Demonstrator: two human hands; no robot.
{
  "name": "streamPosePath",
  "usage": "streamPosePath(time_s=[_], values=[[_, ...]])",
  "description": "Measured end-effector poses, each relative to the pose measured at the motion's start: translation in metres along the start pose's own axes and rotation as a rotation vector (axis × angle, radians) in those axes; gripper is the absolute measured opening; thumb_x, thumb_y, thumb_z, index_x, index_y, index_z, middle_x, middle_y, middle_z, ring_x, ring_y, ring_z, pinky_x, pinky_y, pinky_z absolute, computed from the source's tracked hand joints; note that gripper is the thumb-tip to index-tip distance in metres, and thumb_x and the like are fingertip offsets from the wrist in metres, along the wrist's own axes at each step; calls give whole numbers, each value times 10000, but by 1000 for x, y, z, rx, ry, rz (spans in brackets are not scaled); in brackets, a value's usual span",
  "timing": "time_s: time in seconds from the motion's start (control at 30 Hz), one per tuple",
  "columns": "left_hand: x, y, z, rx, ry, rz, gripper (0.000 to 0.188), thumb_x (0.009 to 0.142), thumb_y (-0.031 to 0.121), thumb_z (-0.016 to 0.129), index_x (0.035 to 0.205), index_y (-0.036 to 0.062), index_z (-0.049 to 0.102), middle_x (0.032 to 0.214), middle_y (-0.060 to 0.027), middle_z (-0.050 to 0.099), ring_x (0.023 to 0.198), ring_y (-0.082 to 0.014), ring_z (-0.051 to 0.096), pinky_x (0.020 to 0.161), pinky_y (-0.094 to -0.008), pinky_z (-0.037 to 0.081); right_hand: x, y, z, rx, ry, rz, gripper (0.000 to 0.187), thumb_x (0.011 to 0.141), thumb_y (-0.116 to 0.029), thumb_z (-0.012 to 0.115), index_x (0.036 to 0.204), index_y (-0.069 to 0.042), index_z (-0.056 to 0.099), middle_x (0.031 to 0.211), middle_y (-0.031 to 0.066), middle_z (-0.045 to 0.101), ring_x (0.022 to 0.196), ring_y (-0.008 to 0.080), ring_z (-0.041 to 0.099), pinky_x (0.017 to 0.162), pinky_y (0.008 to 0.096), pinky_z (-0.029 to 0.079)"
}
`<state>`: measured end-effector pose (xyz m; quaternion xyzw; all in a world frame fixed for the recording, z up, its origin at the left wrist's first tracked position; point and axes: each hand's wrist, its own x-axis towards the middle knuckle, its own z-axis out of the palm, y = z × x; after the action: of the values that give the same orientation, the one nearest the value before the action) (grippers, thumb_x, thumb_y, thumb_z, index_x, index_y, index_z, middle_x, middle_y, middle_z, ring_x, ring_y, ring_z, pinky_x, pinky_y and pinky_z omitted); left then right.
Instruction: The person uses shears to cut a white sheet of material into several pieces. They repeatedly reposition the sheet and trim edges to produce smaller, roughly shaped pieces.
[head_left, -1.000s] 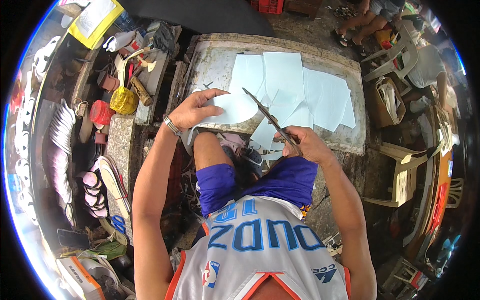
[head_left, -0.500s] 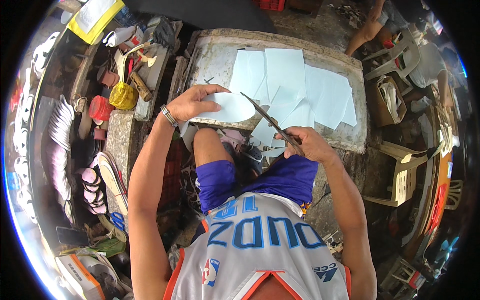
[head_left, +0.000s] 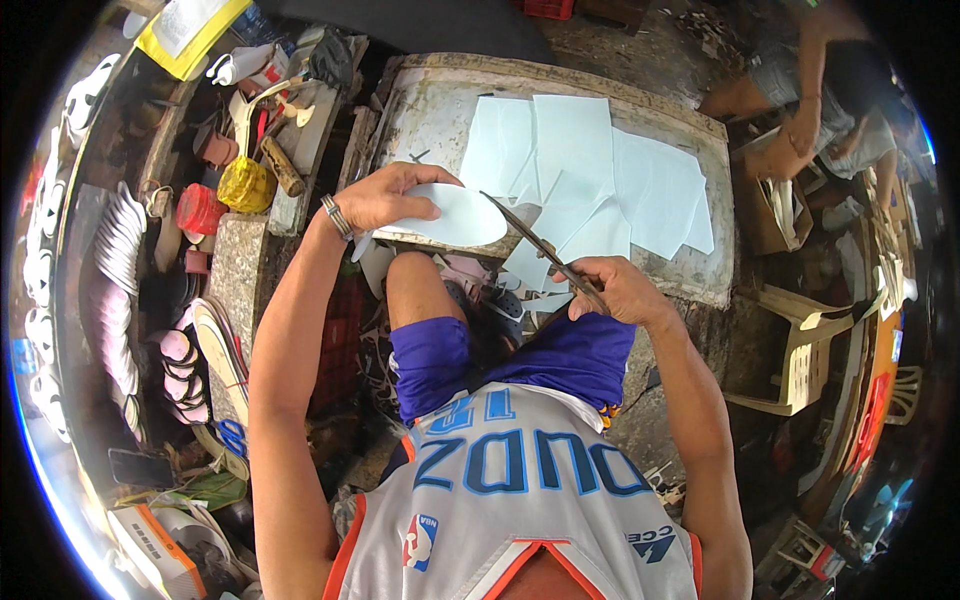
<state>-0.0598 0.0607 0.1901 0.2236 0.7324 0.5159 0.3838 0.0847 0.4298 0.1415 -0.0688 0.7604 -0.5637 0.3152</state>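
My left hand pinches a pale oval sheet piece by its left end, thumb on top. In my right hand is a pair of dark metal scissors, the fingers closed round the handles. The blades point up and left, their tips close by the oval's right end; I cannot tell whether they touch it. Just beyond both hands, several pale blue sheets lie overlapping on a worn white tabletop. Narrow offcuts hang below the oval near my left wrist.
On the left, a bench carries a yellow pot, a red pot and a wooden-handled tool. Stacked insoles and sandals stand further left. At right are a box of scraps, a cream plastic chair and another person.
The oval and my left hand have shifted slightly, while the scissors stay almost in place. At the upper right, the other person has moved in, now covering the white chair there.
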Motion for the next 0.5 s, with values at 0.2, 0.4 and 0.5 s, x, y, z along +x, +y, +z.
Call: streamPosePath(time_s=[0.2, 0.4, 0.5], values=[[3, -2, -2, 21, -24, -11, 515, 893, 112, 701, 1387, -18, 637, 1178, -87, 742, 1052, -146, 672, 966, -309, 530, 3, -1, 1, 23, -4, 25, 522, 787, -155, 932, 1259, -53, 734, 749, -50, 621, 688, 46, 532, 626, 242, 405], [8, -6, -2, 33, -59, -23, 500, 880, 91, 694, 1366, -22, 653, 1184, -90, 744, 1074, -161, 674, 992, -328, 530, 7, 2, 5, 90, -8, 48, 526, 785, -157, 931, 1262, -55, 735, 730, -58, 608, 677, 45, 527, 621, 244, 403], [11, -10, -3, 32, -81, 9, 493, 877, 92, 694, 1356, -18, 662, 1175, -91, 749, 1073, -162, 676, 995, -331, 531, 8, 2, 3, 27, -18, 29, 539, 780, -193, 941, 1259, -52, 737, 728, -54, 612, 668, 48, 524, 617, 244, 397]])
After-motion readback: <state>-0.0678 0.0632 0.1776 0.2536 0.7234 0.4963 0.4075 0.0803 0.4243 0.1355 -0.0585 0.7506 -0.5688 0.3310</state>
